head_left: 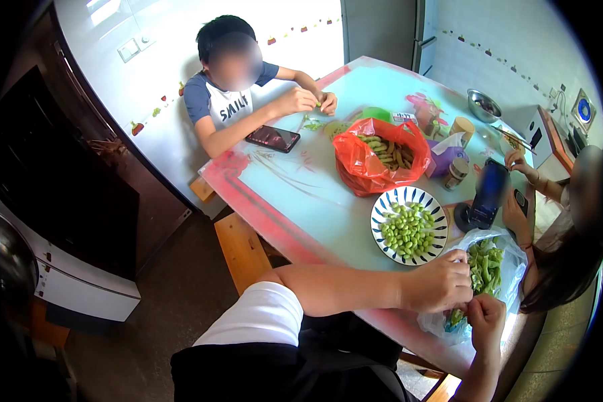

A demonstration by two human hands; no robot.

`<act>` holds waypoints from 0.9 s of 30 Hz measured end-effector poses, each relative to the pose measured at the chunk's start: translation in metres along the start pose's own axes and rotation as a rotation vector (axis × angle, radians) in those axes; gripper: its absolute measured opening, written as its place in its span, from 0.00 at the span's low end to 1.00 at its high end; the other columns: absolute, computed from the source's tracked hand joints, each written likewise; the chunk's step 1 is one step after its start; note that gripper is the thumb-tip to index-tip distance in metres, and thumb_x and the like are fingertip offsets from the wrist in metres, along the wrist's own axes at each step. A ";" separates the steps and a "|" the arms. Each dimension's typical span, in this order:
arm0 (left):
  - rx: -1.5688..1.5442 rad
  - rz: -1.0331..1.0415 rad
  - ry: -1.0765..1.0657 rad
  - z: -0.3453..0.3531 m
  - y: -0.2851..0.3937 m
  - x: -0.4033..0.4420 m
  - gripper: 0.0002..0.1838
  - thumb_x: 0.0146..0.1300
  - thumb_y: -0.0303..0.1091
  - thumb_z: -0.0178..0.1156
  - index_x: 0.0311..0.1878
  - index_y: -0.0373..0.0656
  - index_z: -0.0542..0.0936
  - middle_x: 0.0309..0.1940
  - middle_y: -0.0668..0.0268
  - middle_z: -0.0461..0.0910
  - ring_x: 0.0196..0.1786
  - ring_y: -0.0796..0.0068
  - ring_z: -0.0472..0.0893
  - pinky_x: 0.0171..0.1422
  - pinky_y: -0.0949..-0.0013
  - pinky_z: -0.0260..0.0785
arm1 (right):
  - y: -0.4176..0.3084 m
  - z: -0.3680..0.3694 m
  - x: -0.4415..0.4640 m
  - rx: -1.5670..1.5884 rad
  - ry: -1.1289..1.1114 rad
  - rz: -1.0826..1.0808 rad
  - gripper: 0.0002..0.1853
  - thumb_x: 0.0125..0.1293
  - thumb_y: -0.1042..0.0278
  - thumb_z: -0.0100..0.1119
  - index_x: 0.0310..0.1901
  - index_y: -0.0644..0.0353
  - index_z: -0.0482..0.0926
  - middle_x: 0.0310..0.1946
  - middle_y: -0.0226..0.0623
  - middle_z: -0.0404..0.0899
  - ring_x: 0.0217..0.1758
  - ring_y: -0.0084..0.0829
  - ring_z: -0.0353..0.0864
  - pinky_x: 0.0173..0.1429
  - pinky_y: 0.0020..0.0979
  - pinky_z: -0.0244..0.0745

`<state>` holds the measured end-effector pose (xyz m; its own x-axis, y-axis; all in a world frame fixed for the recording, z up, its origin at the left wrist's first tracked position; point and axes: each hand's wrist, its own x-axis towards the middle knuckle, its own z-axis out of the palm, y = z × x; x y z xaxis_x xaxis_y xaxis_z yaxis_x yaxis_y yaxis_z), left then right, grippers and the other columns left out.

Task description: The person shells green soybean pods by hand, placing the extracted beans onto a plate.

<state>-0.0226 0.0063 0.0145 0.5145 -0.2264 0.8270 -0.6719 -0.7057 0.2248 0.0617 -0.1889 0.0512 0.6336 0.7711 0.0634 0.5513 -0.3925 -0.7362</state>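
Observation:
My left hand (438,281) is closed, its fingers bent together beside a clear plastic bag (514,262) of green pods (486,266). Against it, at the near side of the bag, my right hand (486,315) is also closed. Whatever lies between the fingers of either hand is too small or hidden to make out. Just beyond my left hand stands a white plate with a dark striped rim (380,236), holding shelled green beans (409,231).
A red bag (355,167) of pods, a purple tissue box (442,159), a jar (456,173) and a phone on a stand (487,201) stand farther back. One person sits at the far left beside a phone (273,138); another sits at the right.

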 end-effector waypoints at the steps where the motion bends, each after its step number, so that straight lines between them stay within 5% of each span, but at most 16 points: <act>1: -0.045 -0.021 0.023 0.003 0.003 0.000 0.06 0.57 0.35 0.64 0.31 0.46 0.77 0.27 0.69 0.73 0.39 0.66 0.75 0.59 0.57 0.63 | 0.001 0.001 0.000 0.025 0.009 0.001 0.08 0.62 0.76 0.57 0.26 0.67 0.78 0.16 0.34 0.74 0.19 0.23 0.71 0.25 0.29 0.65; 6: -0.267 -0.200 0.034 0.016 0.001 -0.001 0.05 0.61 0.34 0.61 0.32 0.45 0.78 0.27 0.66 0.74 0.39 0.61 0.75 0.55 0.56 0.65 | 0.015 0.009 0.006 0.082 0.124 -0.012 0.09 0.61 0.76 0.56 0.23 0.67 0.76 0.16 0.39 0.73 0.20 0.27 0.73 0.26 0.32 0.66; 8: -0.216 -0.194 0.047 0.015 -0.003 -0.005 0.02 0.57 0.33 0.63 0.32 0.48 0.80 0.29 0.64 0.76 0.38 0.57 0.75 0.49 0.56 0.64 | 0.029 0.009 -0.003 -0.067 0.192 0.006 0.12 0.64 0.71 0.53 0.24 0.66 0.76 0.16 0.42 0.74 0.20 0.31 0.74 0.27 0.35 0.67; 10: -0.153 -0.391 0.005 -0.002 -0.009 -0.004 0.08 0.52 0.26 0.62 0.37 0.46 0.83 0.28 0.65 0.76 0.37 0.62 0.75 0.48 0.59 0.65 | 0.022 -0.001 -0.007 -0.168 0.319 0.151 0.18 0.66 0.63 0.56 0.22 0.66 0.74 0.14 0.42 0.70 0.19 0.30 0.67 0.26 0.39 0.61; 11: -0.204 -0.431 0.128 -0.003 -0.026 -0.012 0.04 0.60 0.24 0.62 0.38 0.41 0.82 0.26 0.69 0.75 0.35 0.72 0.75 0.39 0.67 0.67 | 0.012 -0.007 0.003 -0.088 0.403 0.098 0.21 0.68 0.61 0.59 0.21 0.66 0.72 0.13 0.40 0.64 0.19 0.27 0.62 0.25 0.38 0.57; 14: -0.293 -0.726 0.198 -0.049 -0.012 -0.004 0.07 0.71 0.29 0.58 0.36 0.36 0.81 0.26 0.63 0.81 0.28 0.74 0.79 0.33 0.73 0.69 | 0.012 -0.018 0.013 0.007 0.515 -0.071 0.25 0.66 0.57 0.66 0.20 0.65 0.67 0.13 0.30 0.58 0.20 0.19 0.55 0.23 0.31 0.54; 20: -0.084 -0.565 0.179 -0.031 -0.021 -0.006 0.04 0.69 0.26 0.60 0.39 0.35 0.78 0.32 0.62 0.79 0.29 0.74 0.76 0.35 0.75 0.69 | 0.018 -0.033 0.014 0.077 0.583 -0.176 0.22 0.71 0.55 0.61 0.27 0.66 0.73 0.17 0.32 0.68 0.22 0.21 0.64 0.28 0.27 0.64; 27: 0.015 -0.329 0.169 -0.014 -0.019 0.012 0.11 0.59 0.16 0.64 0.45 0.35 0.80 0.39 0.59 0.80 0.38 0.67 0.79 0.42 0.71 0.73 | 0.015 -0.051 0.009 0.028 0.660 -0.172 0.10 0.71 0.68 0.59 0.35 0.66 0.76 0.24 0.37 0.74 0.28 0.30 0.73 0.37 0.29 0.71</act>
<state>-0.0112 0.0261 0.0273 0.6053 0.1272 0.7858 -0.4767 -0.7327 0.4858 0.1037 -0.2140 0.0751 0.7414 0.3505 0.5722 0.6653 -0.2722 -0.6952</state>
